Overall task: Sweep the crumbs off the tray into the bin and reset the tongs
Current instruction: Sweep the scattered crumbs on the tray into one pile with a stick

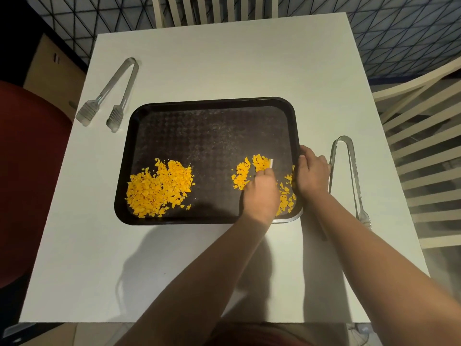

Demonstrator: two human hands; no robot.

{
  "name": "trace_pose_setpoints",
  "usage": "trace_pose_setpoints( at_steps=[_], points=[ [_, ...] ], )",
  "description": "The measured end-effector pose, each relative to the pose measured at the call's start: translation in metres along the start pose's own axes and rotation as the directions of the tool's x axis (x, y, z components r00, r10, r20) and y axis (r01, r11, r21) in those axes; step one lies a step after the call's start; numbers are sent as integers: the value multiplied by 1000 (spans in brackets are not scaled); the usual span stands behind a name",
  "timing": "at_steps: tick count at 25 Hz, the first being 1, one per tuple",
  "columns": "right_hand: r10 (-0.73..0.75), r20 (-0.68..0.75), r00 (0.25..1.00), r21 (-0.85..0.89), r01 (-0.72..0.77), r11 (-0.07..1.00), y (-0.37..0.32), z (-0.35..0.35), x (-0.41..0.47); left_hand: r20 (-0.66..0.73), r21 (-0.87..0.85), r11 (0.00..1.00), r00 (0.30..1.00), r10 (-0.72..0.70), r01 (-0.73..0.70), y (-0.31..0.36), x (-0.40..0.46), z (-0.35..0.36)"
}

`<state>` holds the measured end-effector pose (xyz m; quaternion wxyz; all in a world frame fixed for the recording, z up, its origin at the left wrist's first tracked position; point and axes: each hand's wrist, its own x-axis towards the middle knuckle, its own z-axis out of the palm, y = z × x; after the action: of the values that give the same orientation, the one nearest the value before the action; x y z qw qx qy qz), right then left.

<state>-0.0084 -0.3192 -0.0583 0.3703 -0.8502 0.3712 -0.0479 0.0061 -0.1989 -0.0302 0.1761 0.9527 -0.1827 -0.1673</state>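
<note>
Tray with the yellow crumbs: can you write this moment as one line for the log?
step: sweeping crumbs | left hand: holds small white scraper | right hand: grips tray right rim | tongs: untouched on table

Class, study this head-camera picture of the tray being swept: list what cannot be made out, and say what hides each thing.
- Sweeping tool: only a small white tip shows; the left hand covers the rest.
- Crumbs near the tray right edge: partly hidden by both hands.
- Right hand fingers: curled over the tray rim, undersides unseen.
- Bin: not clearly in view.
- Right tongs tips: small and dim.
</note>
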Motion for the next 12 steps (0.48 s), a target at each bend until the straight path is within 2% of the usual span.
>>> trace_pose_setpoints(
  at_steps=[4,6,8,12],
  points=[
    [23,5,1000,9,-23,1000,2,2,1,-12,-16,975,975,-220,220,-45,-4,-16],
    [25,0,1000,-1,-25,1000,2,2,1,-27,-67,957,958,-284,282,-61,-9,-24],
    [27,-6,1000,-10,-27,1000,2,2,1,-50,-127,965,970,-238,230,-54,-12,-29],
    [28,-13,1000,-17,-28,999,3,4,1,-35,-83,996,999,36,-39,-4,-3,-17]
  ],
)
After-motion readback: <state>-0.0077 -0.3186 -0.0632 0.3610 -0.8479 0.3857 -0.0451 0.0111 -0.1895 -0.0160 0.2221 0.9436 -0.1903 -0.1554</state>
